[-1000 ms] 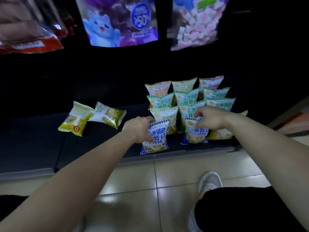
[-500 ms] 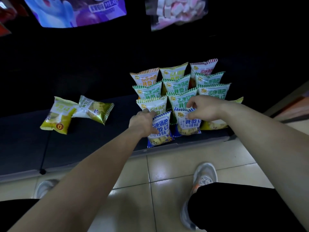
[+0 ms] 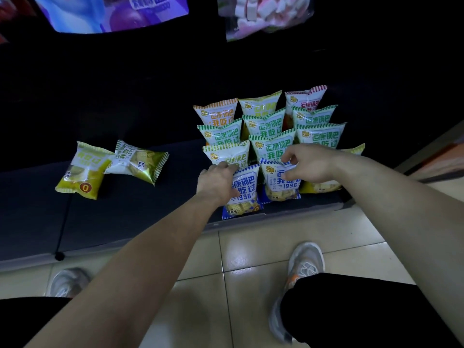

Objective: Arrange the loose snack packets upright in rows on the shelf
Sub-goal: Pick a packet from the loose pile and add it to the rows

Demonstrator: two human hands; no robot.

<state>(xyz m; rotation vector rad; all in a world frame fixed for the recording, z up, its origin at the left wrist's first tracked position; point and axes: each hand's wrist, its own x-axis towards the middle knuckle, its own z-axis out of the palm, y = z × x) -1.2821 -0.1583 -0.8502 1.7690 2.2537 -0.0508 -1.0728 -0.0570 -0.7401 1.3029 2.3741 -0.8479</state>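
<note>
Several snack packets stand upright in rows on the dark shelf [image 3: 125, 217], at its right part. My left hand [image 3: 217, 183] grips the top left of a blue-and-white packet [image 3: 244, 194] at the front of the left row. My right hand [image 3: 307, 165] pinches the top of a second blue packet [image 3: 282, 188] at the front of the middle row. Behind them stand green-striped packets [image 3: 272, 149]. Two loose yellow-green packets [image 3: 82, 169] [image 3: 139, 162] lie flat on the shelf to the left. A yellow packet [image 3: 324, 187] lies partly hidden under my right wrist.
Large purple [image 3: 113, 11] and pink-white [image 3: 266, 13] bags hang above the shelf. The shelf's front edge [image 3: 150, 243] meets a tiled floor [image 3: 251, 259]. My two shoes [image 3: 305, 262] [image 3: 67, 282] stand on the tiles, close to the shelf.
Both hands stayed on the tops of the two blue packets, easing them back against the rows. The camera tilted down, so the shelf and packets sit higher in view.
</note>
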